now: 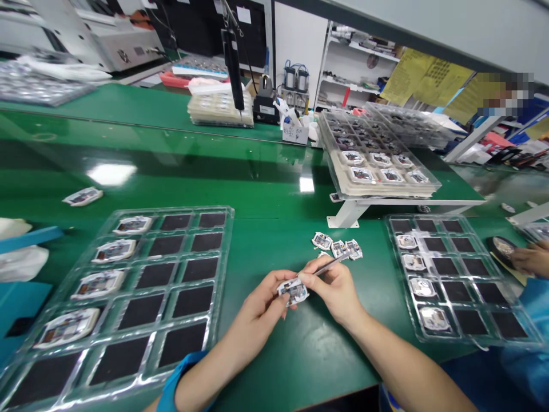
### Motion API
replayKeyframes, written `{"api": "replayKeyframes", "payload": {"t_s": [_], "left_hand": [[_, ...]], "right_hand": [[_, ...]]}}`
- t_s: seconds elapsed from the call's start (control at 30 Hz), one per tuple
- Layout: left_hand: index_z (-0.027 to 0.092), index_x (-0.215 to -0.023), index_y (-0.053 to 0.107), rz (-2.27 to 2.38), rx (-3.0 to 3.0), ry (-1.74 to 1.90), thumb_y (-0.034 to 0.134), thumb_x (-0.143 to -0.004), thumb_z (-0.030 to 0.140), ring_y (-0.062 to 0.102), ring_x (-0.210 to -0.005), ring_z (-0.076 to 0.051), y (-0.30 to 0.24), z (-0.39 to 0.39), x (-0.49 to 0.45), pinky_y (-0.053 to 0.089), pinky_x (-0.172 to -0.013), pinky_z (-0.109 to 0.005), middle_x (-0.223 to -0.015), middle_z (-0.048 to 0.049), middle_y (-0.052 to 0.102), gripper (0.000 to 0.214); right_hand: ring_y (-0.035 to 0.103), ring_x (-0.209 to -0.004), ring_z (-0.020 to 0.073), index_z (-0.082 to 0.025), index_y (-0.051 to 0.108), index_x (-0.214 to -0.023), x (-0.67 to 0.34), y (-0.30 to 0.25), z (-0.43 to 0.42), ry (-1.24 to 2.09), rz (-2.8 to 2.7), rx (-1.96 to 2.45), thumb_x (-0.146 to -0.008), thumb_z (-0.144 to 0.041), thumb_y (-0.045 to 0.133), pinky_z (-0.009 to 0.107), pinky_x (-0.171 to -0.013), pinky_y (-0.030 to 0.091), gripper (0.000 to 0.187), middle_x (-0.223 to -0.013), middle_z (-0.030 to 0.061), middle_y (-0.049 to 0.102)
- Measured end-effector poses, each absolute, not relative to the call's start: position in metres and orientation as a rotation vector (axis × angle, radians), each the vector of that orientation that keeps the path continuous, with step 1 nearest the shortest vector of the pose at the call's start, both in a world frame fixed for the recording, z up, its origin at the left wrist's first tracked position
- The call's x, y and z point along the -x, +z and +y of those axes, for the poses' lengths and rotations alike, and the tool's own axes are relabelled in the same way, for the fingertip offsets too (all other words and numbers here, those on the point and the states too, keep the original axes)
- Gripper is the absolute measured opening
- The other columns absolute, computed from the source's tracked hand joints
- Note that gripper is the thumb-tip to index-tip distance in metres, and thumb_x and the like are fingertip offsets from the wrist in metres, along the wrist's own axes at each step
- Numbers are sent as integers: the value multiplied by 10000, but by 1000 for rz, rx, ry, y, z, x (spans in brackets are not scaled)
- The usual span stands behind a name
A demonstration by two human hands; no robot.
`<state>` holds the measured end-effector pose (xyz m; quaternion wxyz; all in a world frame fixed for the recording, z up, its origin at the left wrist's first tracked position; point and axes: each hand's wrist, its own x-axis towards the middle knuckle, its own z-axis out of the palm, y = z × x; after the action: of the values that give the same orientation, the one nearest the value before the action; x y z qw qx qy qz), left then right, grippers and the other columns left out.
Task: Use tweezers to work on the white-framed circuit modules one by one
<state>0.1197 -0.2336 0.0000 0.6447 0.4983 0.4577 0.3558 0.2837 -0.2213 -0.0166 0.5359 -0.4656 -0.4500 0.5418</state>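
My left hand (257,303) pinches a small circuit module (293,290) at centre; right hand (332,289), at 3 o'clock, fingers pressed around tweezers (330,263). Light, stiff, probably fragile: I'd grip its edges.

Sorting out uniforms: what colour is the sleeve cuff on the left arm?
Bright blue sleeve cuff, seen best in the head view.

No text is showing clearly enough to read. The yellow paper sheets (433,80) hanging far right are carrying print too small to tell, and the small white card (295,133) is bearing blurred marks.
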Motion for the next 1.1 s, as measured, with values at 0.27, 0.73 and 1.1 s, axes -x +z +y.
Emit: {"api": "replayKeyframes", "payload": {"t_s": [0.27, 0.73, 1.1], "left_hand": [[190, -1034, 619, 1069, -1198, 777, 598, -816, 350, 557, -660, -177, 2, -234, -117, 459, -630, -292, -755, -15, 635, 272], [152, -1017, 688, 1056, -935, 834, 659, -803, 368, 545, -625, -155, 4, -231, -119, 424, -571, -272, -731, -17, 652, 305], [163, -862, 673, 996, -734, 894, 670, -807, 340, 625, -658, -175, 12, -232, -119, 447, -545, -272, -765, -28, 661, 185]], "right_hand": [[642, -646, 161, -213, 661, -713, -284, -14, -223, 1273, -1115, 1094, -699, -373, 818, 294, -629, 509, 224, -695, -3, 693], [691, -674, 173, -217, 701, -757, -283, -14, -224, 1191, -1140, 1081, -713, -344, 820, 303, -655, 560, 180, -733, 8, 743], [706, -769, 198, -233, 723, -793, -283, -12, -228, 992, -1170, 1053, -745, -231, 800, 335, -725, 565, 91, -791, 19, 760]]}}
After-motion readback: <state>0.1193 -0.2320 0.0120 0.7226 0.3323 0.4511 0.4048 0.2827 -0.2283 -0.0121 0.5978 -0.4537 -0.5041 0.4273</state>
